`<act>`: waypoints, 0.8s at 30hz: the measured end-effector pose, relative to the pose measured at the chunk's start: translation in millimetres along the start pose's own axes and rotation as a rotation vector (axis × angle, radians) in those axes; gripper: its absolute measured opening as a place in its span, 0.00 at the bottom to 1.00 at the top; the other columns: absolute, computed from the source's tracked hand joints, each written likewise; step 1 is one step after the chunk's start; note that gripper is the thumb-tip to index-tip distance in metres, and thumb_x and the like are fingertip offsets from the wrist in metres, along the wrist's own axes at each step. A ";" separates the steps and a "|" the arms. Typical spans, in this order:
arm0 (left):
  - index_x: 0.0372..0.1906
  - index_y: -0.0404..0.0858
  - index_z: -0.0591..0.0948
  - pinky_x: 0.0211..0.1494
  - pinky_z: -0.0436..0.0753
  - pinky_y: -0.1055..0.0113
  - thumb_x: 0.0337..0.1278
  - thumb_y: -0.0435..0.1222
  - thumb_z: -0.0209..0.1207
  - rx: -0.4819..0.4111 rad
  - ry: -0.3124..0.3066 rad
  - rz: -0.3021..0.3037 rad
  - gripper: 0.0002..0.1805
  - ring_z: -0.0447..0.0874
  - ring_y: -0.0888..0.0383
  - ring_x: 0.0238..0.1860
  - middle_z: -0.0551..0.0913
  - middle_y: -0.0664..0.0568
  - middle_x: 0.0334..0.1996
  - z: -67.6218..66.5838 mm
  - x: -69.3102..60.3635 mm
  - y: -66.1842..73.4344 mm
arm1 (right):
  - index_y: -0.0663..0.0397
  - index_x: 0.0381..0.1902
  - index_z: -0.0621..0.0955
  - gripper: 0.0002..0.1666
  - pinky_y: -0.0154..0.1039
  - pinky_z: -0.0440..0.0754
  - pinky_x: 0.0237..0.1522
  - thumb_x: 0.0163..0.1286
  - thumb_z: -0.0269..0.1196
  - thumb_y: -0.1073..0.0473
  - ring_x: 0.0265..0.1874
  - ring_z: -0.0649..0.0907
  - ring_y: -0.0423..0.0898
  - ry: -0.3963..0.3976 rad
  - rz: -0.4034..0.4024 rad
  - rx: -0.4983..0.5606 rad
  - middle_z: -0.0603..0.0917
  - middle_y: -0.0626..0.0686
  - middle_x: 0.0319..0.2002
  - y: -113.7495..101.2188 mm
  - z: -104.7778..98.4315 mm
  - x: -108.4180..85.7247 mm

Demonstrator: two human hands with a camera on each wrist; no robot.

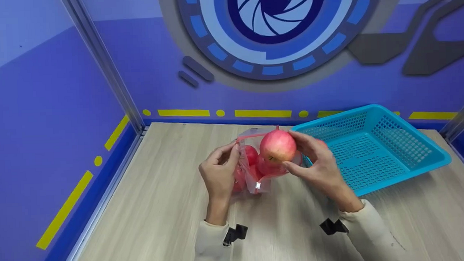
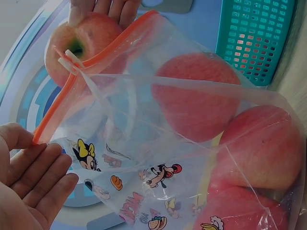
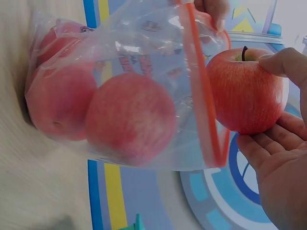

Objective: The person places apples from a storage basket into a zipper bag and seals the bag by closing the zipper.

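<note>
A clear zip bag with an orange-red rim and cartoon prints stands on the table, its mouth spread apart. Several red apples lie inside it. My left hand pinches the rim at the left between thumb and index finger; its other fingers show in the left wrist view. At the bag's mouth my right hand holds a red-and-yellow apple, thumb near the stem and fingers underneath. In the right wrist view this apple is right beside the orange rim. A white slider sits on the rim.
A turquoise perforated basket stands to the right, near the back wall. Something red shows partly behind my right hand, by the basket's left side. Blue printed panels bound the wooden table at the back and left.
</note>
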State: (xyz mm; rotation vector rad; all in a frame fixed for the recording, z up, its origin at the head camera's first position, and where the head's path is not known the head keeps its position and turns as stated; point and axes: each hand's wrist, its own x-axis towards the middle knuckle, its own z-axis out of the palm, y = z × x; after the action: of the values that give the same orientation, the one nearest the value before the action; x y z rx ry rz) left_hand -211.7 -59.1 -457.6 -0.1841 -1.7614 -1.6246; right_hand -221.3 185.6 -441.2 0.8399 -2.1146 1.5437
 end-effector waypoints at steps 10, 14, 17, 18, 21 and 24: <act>0.45 0.35 0.93 0.48 0.90 0.61 0.65 0.34 0.73 0.002 0.003 0.004 0.08 0.92 0.57 0.39 0.93 0.53 0.41 -1.1 0.7 0.7 | 0.66 0.73 0.73 0.46 0.37 0.77 0.66 0.58 0.80 0.72 0.69 0.79 0.57 0.009 0.019 -0.008 0.78 0.60 0.69 6.8 17.7 -3.0; 0.45 0.35 0.93 0.48 0.90 0.60 0.66 0.34 0.73 0.001 0.002 0.000 0.08 0.92 0.56 0.39 0.93 0.53 0.41 -1.2 0.6 1.0 | 0.66 0.73 0.73 0.46 0.39 0.78 0.66 0.59 0.80 0.72 0.68 0.79 0.57 0.018 0.030 0.009 0.78 0.60 0.69 10.6 23.4 -3.9; 0.45 0.35 0.93 0.48 0.90 0.61 0.66 0.34 0.72 0.006 0.003 -0.006 0.08 0.92 0.57 0.39 0.93 0.53 0.40 -1.3 0.6 1.0 | 0.66 0.74 0.73 0.46 0.39 0.78 0.66 0.59 0.79 0.72 0.68 0.80 0.57 0.023 0.038 0.016 0.78 0.60 0.70 11.6 27.3 -3.9; 0.45 0.35 0.93 0.48 0.90 0.61 0.66 0.34 0.72 0.006 0.004 -0.007 0.08 0.92 0.57 0.39 0.93 0.53 0.40 -1.4 0.6 1.0 | 0.66 0.74 0.73 0.46 0.38 0.78 0.66 0.59 0.79 0.72 0.68 0.80 0.57 0.023 0.038 0.014 0.78 0.60 0.70 11.6 28.6 -3.7; 0.45 0.35 0.93 0.48 0.90 0.61 0.66 0.34 0.73 0.002 0.004 -0.012 0.08 0.92 0.57 0.39 0.93 0.54 0.40 -1.3 0.7 1.3 | 0.65 0.74 0.74 0.45 0.38 0.76 0.67 0.60 0.79 0.72 0.68 0.79 0.57 0.023 0.021 0.008 0.78 0.59 0.70 11.7 32.2 -2.7; 0.45 0.36 0.93 0.47 0.91 0.61 0.65 0.34 0.73 -0.011 0.006 -0.012 0.07 0.91 0.56 0.38 0.93 0.54 0.40 -1.0 0.7 1.5 | 0.64 0.73 0.75 0.42 0.39 0.75 0.68 0.61 0.77 0.73 0.68 0.79 0.59 0.011 -0.033 -0.007 0.78 0.60 0.70 12.9 35.2 -2.2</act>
State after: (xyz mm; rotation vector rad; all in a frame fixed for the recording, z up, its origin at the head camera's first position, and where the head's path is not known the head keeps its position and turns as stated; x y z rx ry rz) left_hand -210.9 -60.0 -456.0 -0.1742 -1.7522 -1.6420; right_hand -226.9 155.6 -463.0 0.8572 -2.0867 1.5197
